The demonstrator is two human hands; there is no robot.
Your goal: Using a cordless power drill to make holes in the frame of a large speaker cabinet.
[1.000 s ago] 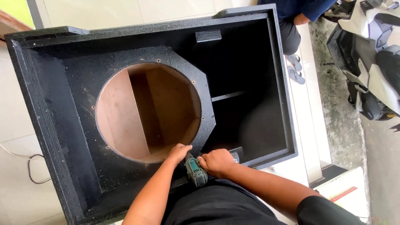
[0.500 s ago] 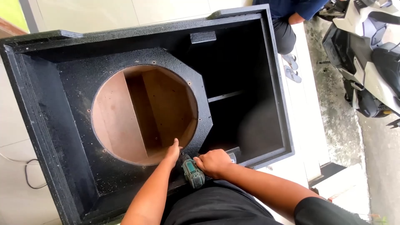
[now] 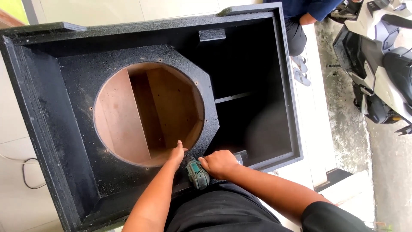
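Note:
A large black textured speaker cabinet (image 3: 51, 129) lies open-face up in front of me. Its inner baffle (image 3: 77, 99) has a big round cutout showing bare brown wood inside. My left hand (image 3: 177, 152) rests on the lower rim of that cutout, fingers pressed against the edge. My right hand (image 3: 219, 164) grips a green and black cordless drill (image 3: 197, 174), its nose pointed at the baffle right beside my left hand. My dark trousers fill the bottom of the view.
Another person in dark blue squats beyond the cabinet's far right corner (image 3: 302, 17), with sandals (image 3: 300, 68) on the pale tiles. A parked white and black scooter (image 3: 377, 68) stands on rough concrete at the right. A thin cable (image 3: 21, 172) lies at the left.
My view has shifted slightly. My left hand slid a little along the cutout's lower rim, and the drill stays held against the baffle beside it.

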